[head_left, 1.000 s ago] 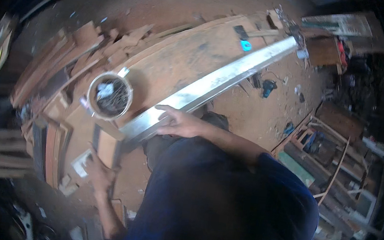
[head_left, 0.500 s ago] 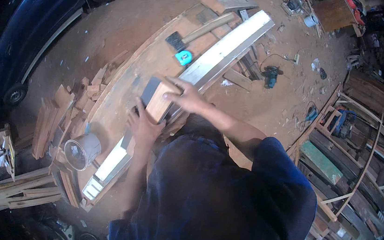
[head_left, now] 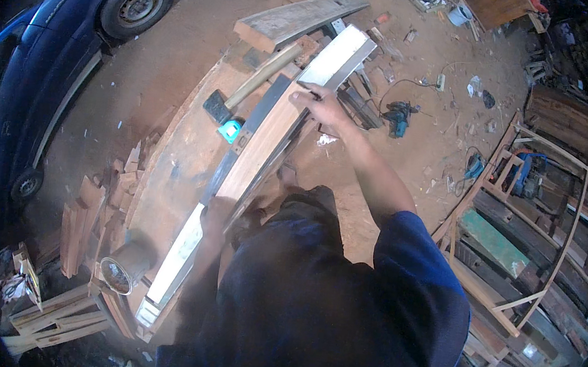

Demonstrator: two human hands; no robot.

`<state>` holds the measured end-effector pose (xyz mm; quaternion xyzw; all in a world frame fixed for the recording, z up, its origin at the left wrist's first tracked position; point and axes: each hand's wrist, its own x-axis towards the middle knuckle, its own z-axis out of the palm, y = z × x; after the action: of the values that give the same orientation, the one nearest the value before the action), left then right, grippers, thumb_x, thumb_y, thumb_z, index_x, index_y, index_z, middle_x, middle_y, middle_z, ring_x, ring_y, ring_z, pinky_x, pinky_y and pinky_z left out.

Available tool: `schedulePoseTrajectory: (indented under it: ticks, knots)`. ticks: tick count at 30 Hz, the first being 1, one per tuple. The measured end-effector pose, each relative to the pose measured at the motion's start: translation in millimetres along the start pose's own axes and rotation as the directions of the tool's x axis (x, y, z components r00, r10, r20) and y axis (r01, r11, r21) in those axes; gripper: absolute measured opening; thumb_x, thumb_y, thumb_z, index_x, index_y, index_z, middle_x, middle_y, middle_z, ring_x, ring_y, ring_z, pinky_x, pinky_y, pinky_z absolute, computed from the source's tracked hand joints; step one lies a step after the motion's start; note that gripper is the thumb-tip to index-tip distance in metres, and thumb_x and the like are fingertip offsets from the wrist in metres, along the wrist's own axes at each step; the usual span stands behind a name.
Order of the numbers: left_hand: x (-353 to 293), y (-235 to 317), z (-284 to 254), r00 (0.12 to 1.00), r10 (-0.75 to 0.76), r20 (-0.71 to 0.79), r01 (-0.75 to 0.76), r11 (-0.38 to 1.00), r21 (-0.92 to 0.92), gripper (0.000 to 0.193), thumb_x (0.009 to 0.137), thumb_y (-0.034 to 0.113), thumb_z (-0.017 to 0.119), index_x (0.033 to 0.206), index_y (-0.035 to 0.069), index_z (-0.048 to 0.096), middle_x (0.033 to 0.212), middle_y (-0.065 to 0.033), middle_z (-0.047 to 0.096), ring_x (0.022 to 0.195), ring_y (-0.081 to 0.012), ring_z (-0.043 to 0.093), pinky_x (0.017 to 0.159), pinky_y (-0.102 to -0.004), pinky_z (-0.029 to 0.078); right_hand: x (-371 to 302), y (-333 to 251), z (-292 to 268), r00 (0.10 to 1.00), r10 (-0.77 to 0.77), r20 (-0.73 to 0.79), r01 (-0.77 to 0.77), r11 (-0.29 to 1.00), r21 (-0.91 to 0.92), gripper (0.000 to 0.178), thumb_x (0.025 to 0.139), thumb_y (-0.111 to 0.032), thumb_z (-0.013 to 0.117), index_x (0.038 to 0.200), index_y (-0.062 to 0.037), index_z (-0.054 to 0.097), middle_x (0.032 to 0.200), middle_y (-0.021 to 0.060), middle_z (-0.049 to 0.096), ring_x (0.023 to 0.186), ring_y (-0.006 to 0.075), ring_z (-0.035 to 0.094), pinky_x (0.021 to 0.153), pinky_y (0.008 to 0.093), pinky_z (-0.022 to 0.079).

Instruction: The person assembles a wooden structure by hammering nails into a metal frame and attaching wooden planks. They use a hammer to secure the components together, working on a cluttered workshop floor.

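A light-brown wooden plank [head_left: 268, 145] lies slantwise along a long white-topped beam [head_left: 178, 254]. A dark grey strip [head_left: 271, 102] runs along its left side. My right hand [head_left: 322, 108] is closed round the plank's far end, with a small dark thin piece by its fingers that I cannot make out. At the near end, my left hand [head_left: 215, 217] is closed about the plank; it is dim and blurred, and its fingers are partly hidden. Left of the plank, a turquoise tape measure [head_left: 229, 131] and a mallet with a dark head [head_left: 217, 107] lie on the workbench [head_left: 167, 163].
A thick weathered board [head_left: 297, 20] lies at the bench's far end. A bucket [head_left: 124, 267] stands at the near left beside wood offcuts [head_left: 82, 222]. A power tool [head_left: 398, 118] with a cord lies on the ground. A blue car [head_left: 41, 64] is at left, stacked timber [head_left: 515, 264] at right.
My right hand has moved away from me along the beam, and my left hand sits at the plank's near end. More of the plank's length shows. The view has shifted too.
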<state>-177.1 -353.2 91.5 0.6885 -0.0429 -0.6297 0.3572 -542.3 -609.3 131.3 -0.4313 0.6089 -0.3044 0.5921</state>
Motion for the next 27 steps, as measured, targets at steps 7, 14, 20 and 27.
schedulePoseTrajectory:
  ticks: [7,14,20,27]
  knots:
    - [-3,44,121,0.996,0.059,0.066,-0.065,0.994,0.086,0.04,0.097,0.034,0.066,0.123,0.005,0.059,0.117,-0.0067,0.062,0.106,-0.0225,0.063,0.09,-0.0376,0.052,64,-37,-86,0.967,-0.189,-0.173,0.162,0.974,-0.159,0.053,0.09,-0.035,0.075,0.131,-0.0042,0.064,0.113,0.0111,0.071,0.099,0.0181,0.066,0.084,0.0319,0.053]
    - [13,63,195,0.996,0.081,0.048,-0.089,0.972,0.217,0.081,0.094,0.042,0.068,0.153,0.002,0.031,0.138,-0.0153,0.052,0.111,-0.0258,0.06,0.093,-0.0372,0.051,107,-54,-173,0.97,-0.153,-0.189,0.026,0.84,-0.542,0.063,0.082,-0.051,0.075,0.121,-0.0018,0.07,0.128,0.0263,0.063,0.12,0.0338,0.061,0.1,0.0385,0.047]
    - [4,77,216,0.987,0.109,0.116,-0.135,0.959,0.249,0.087,0.092,0.045,0.068,0.154,-0.003,0.028,0.142,-0.0206,0.049,0.116,-0.0268,0.058,0.095,-0.039,0.049,95,-61,-162,0.93,-0.296,-0.218,0.162,0.862,-0.481,0.052,0.082,-0.045,0.077,0.112,-0.0023,0.073,0.113,0.0209,0.07,0.107,0.0346,0.066,0.095,0.0412,0.049]
    - [27,83,234,0.977,0.163,0.14,-0.2,0.93,0.31,0.086,0.094,0.042,0.066,0.153,-0.006,0.028,0.145,-0.0216,0.047,0.133,-0.0316,0.046,0.11,-0.0398,0.04,116,-57,-181,0.909,-0.337,-0.246,0.211,0.88,-0.426,0.057,0.082,-0.036,0.081,0.121,0.002,0.066,0.113,0.0135,0.071,0.106,0.0215,0.064,0.095,0.0365,0.049]
